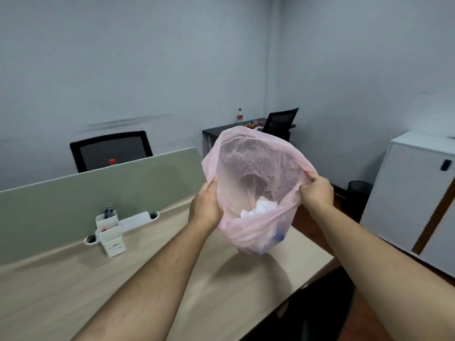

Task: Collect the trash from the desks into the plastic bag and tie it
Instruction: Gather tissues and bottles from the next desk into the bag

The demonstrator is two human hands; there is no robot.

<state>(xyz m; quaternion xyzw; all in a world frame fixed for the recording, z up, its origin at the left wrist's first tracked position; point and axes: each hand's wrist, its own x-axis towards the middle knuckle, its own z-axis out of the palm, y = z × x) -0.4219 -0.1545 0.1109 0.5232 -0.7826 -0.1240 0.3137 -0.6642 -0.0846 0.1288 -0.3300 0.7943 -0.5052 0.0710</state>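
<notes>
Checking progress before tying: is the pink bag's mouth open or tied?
Open: left hand and right hand spread the pink plastic bag rim, untied.

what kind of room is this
Most likely a small shared office: a light wood desk with a green divider panel, black mesh office chairs, and a white pen holder.
</notes>
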